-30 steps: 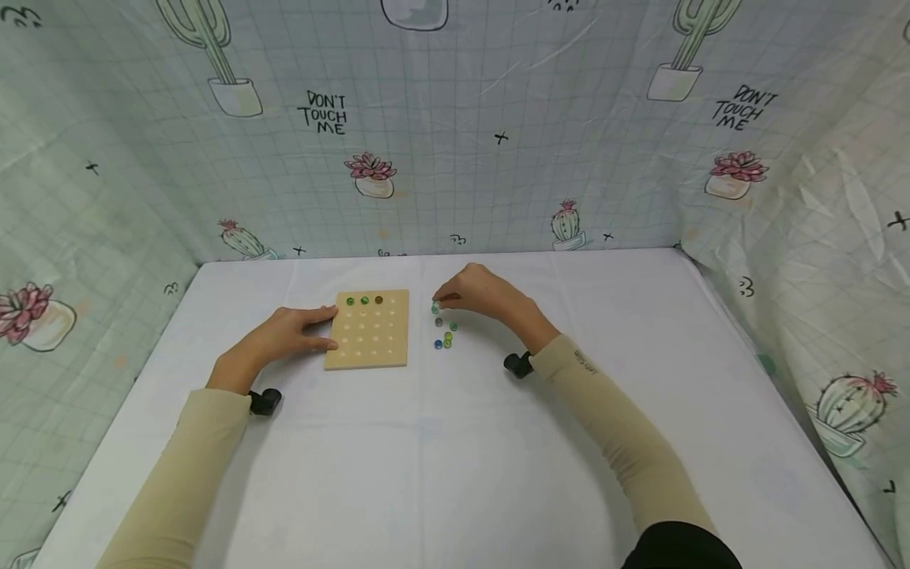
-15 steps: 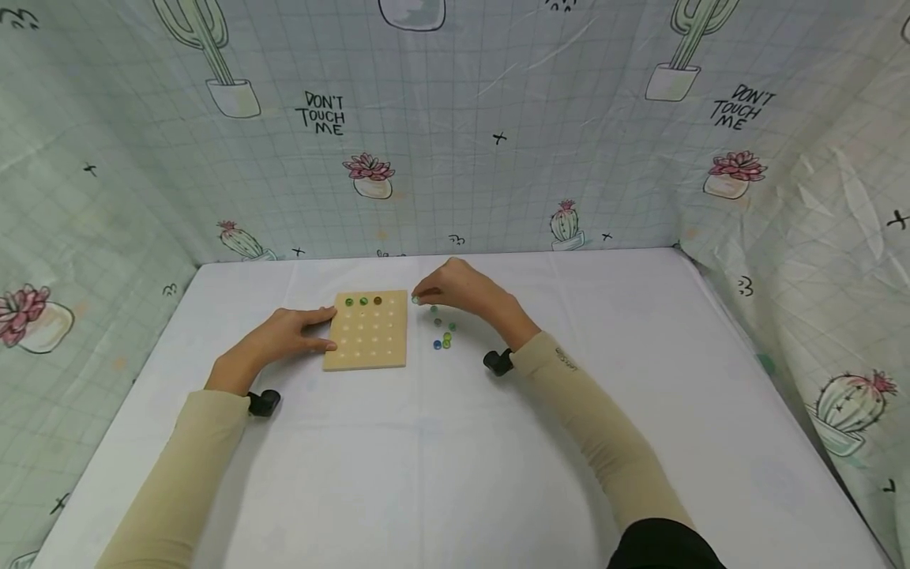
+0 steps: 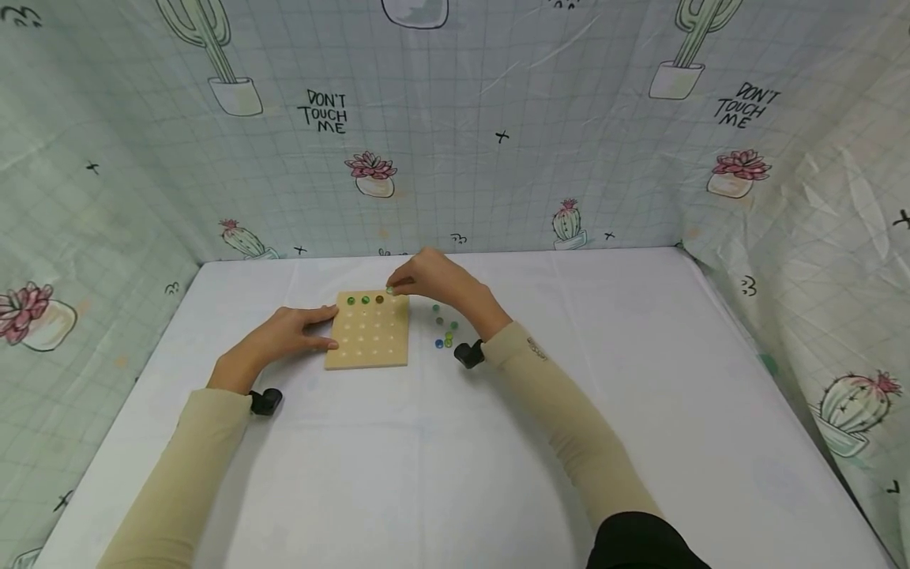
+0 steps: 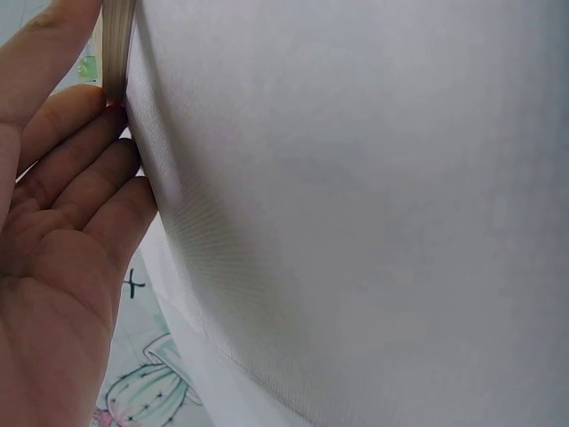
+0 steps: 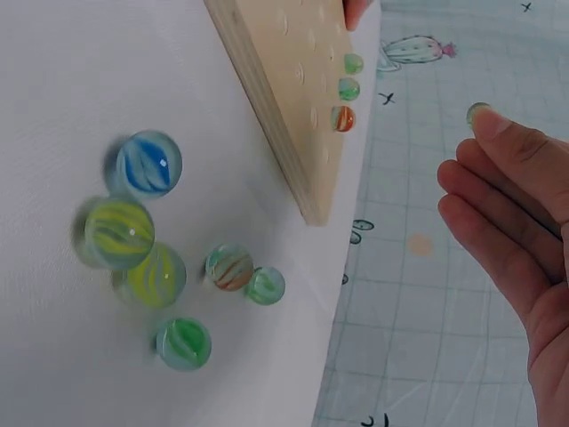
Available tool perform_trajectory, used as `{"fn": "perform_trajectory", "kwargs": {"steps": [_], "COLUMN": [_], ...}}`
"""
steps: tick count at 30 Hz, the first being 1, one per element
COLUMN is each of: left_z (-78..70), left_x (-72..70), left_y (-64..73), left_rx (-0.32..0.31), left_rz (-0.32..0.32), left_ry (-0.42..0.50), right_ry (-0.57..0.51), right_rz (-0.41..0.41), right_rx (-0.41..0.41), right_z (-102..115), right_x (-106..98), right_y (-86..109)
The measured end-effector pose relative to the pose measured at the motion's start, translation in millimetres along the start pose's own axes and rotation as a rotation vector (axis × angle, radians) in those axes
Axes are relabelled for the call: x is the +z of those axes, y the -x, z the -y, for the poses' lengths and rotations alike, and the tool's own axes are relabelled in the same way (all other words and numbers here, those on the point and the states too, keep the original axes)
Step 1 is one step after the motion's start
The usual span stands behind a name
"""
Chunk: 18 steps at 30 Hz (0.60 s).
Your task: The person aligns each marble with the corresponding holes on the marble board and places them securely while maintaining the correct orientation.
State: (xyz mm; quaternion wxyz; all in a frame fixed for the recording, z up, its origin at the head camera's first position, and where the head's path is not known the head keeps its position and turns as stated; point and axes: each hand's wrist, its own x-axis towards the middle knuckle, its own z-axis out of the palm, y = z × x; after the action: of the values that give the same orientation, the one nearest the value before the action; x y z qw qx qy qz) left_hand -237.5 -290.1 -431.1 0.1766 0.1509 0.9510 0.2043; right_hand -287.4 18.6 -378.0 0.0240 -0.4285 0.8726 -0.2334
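A square wooden board with rows of round hollows lies on the white table. Two green marbles and an amber-brown marble sit in its far row. The left hand rests against the board's left edge, thumb and fingers extended and touching it. Over the board's far right corner, the right hand pinches a small greenish glass marble between thumb and fingertips, its other fingers bent loosely. The right wrist view shows that marble partly hidden behind the thumb.
Right of the board lie several loose marbles: a blue one, two yellow-green ones, a green one, a brown-streaked one and a pale green one. A cactus-print curtain hangs behind the table.
The right hand has carried the pinched marble leftward from the loose marbles to the board's far right corner. The left hand and the board stay in place.
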Motion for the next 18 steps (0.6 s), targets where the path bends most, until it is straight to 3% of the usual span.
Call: {"fn": "perform_trajectory", "kwargs": {"steps": [13, 18], "left_z": [-0.1, -0.3], "left_x": [-1.8, -0.8], "left_y": [-1.0, -0.8], "left_rx": [-0.001, -0.008], "left_rz": [0.002, 0.008], "left_ry": [-0.009, 0.001], "right_ry": [-0.028, -0.058], "right_rz": [0.015, 0.043], "right_rx": [0.075, 0.141], "right_z": [-12.9, -19.0], "right_x": [10.2, 15.5], "right_y": [-17.0, -23.9]}}
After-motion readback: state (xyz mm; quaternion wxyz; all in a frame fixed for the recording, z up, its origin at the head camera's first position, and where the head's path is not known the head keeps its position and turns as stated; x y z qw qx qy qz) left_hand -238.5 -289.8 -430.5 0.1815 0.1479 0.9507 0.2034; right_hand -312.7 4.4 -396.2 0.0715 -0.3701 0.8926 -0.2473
